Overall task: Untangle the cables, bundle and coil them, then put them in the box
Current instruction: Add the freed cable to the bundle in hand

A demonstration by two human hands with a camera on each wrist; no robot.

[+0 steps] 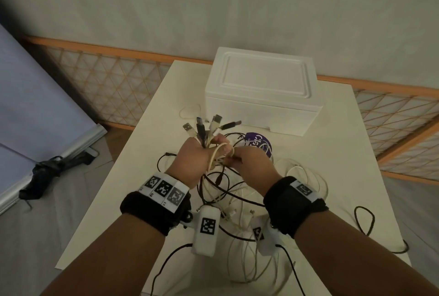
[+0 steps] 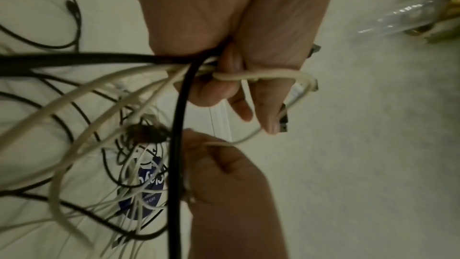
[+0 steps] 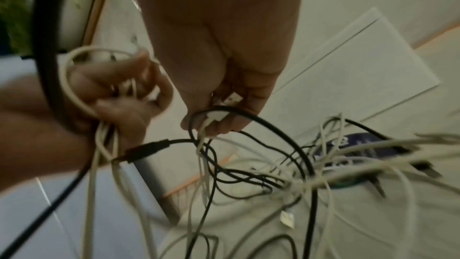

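Both fists hold cables [image 1: 215, 191] before the box [image 1: 261, 92]: our left hand [image 1: 193, 162] grips plug ends, our right hand [image 1: 251, 165] pinches a white connector.

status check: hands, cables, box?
Left hand grips plug-end bundle. Right hand pinches white cable. Cables tangled on table. Box lid closed, nothing in.

Matt white foam box [image 1: 261, 96]; smooth rubbery black and white cables [image 1: 228, 191] with shiny metal plugs [image 1: 215, 121]
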